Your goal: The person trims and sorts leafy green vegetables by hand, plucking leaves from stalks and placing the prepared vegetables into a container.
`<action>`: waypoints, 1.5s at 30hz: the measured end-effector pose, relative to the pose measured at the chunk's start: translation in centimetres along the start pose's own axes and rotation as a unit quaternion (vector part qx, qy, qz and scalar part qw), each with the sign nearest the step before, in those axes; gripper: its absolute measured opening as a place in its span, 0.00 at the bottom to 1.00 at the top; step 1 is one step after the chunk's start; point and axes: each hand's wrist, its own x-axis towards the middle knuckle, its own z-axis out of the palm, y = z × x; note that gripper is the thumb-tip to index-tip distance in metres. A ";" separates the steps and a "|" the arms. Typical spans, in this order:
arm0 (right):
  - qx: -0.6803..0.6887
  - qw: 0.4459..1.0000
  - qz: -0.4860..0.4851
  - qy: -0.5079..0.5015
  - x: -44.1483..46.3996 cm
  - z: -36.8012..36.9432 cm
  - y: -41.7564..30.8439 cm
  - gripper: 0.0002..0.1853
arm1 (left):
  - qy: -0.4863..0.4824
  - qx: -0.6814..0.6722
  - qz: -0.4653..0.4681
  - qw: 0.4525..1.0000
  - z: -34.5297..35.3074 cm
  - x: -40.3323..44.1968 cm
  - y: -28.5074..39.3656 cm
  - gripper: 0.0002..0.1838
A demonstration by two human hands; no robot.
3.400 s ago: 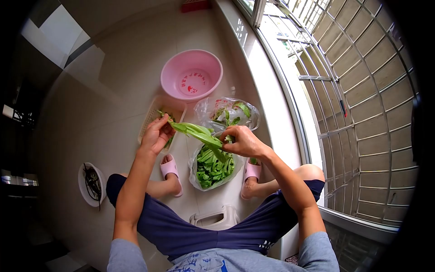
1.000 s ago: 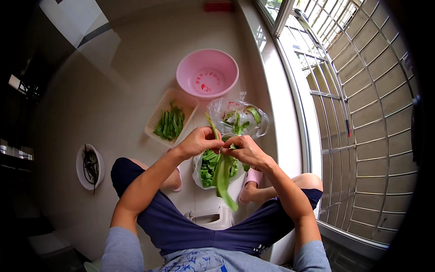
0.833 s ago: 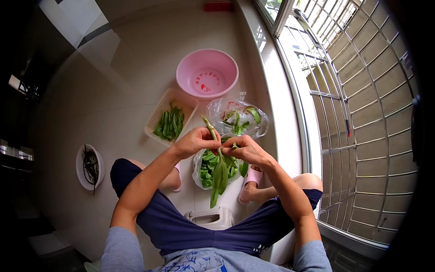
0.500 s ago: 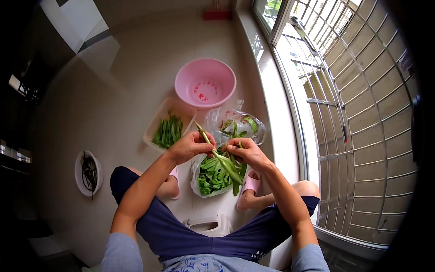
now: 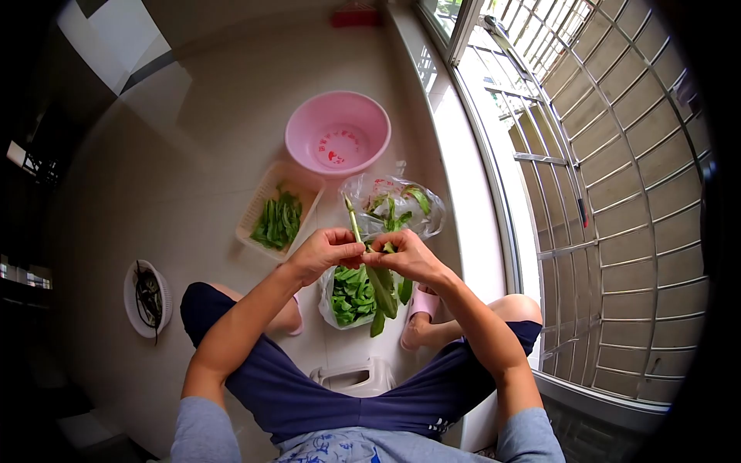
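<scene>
Head view: a long green leafy stalk (image 5: 381, 287) hangs above the clear plastic bag of green leaves (image 5: 352, 299), pinched by the left hand's (image 5: 323, 255) fingertips; the right hand (image 5: 407, 255) grips leafy pieces beside it. Beyond sits a round pink plastic basin (image 5: 337, 134).

The one camera sits on the person's head and looks down and a bit ahead. The gray shirt (image 5: 324, 444) is closest, at the bottom. The left hand (image 5: 328, 253) and right hand (image 5: 411, 256) are near, in the middle. The pink basin (image 5: 338, 131) is farther off. The wide view bends the metal bars (image 5: 567, 249).
</scene>
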 end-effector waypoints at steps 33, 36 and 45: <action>0.224 0.971 0.053 -0.062 0.0 0.5 0.5 0.11 | -0.064 0.008 0.041 0.997 -1.4 -0.3 1.4 0.08; 0.155 0.984 0.051 -0.075 -0.2 0.5 0.0 0.12 | -0.067 0.020 0.031 0.997 -1.6 -0.1 1.1 0.08; 0.162 0.979 0.086 -0.092 0.0 0.7 0.6 0.12 | -0.039 0.108 0.077 0.990 -0.4 -0.3 1.1 0.07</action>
